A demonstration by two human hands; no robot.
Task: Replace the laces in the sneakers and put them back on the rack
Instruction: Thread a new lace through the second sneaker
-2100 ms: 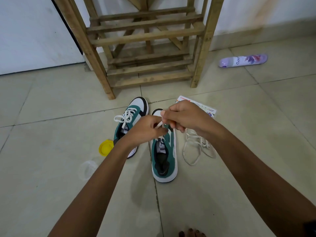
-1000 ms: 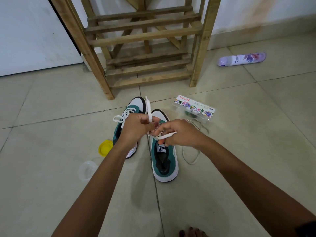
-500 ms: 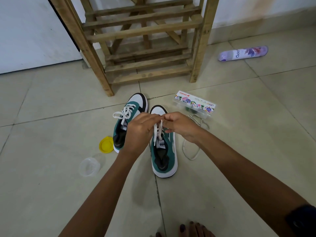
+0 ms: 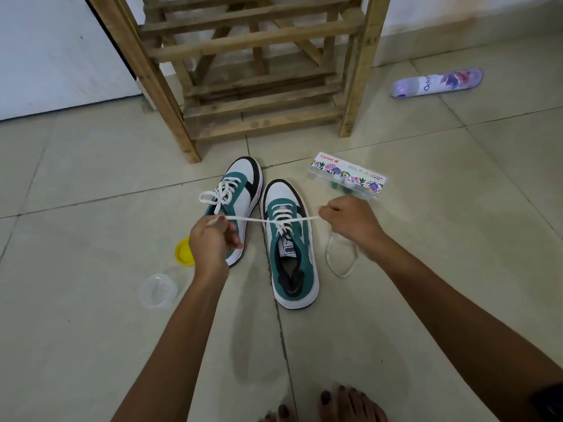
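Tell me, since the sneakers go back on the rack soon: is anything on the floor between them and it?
Nothing visible does. The two sneakers sit just before the wooden rack, with bare tile between. The paint box lies to their right, the yellow lid to their left. Both hands are pulling the lace taut.

Rough wooden rack (image 4: 256,41) — glossy floor tiles (image 4: 91,345).

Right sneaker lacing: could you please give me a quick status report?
Left hand and right hand each pinch a lace end, taut across right sneaker. Nothing in the way.
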